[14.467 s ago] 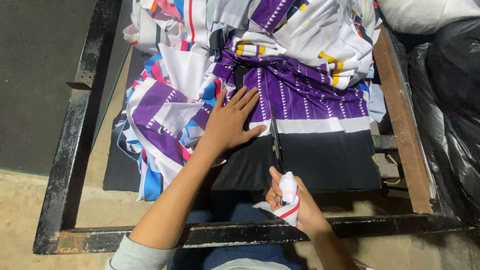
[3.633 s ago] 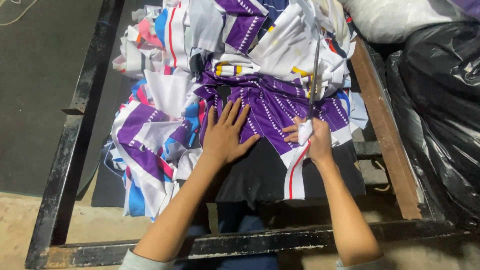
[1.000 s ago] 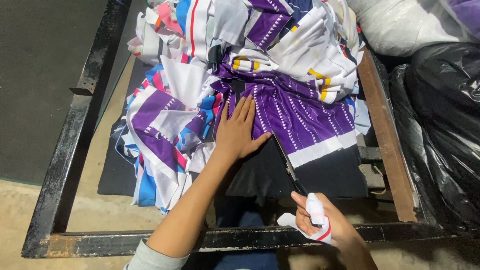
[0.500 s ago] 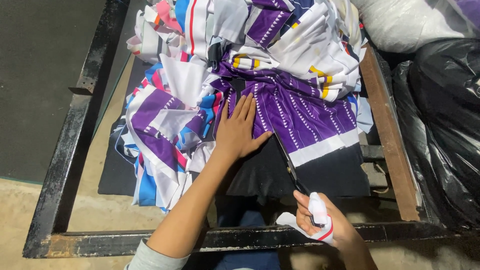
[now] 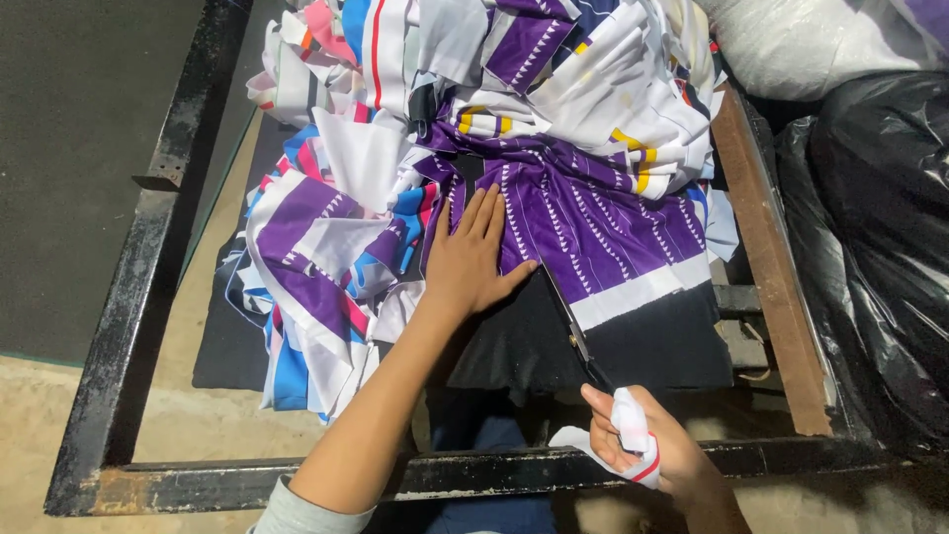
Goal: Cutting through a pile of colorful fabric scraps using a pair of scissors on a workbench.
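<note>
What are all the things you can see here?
purple patterned fabric: one, purple with white marks and a white band, spread on the black cloth
scissors: one, dark, blades on the fabric
fabric pile: one heap, white, purple, blue, pink, left and top
metal frame: one, black, around the work
black plastic bag: one, right
left hand: flat on the purple fabric
right hand: on the scissors handles, wrapped in white cloth

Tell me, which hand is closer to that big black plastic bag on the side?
The right hand. It holds the scissors near the bottom bar, a short way left of the black bag. The left hand lies flat on the purple cloth, farther from the bag.
</note>
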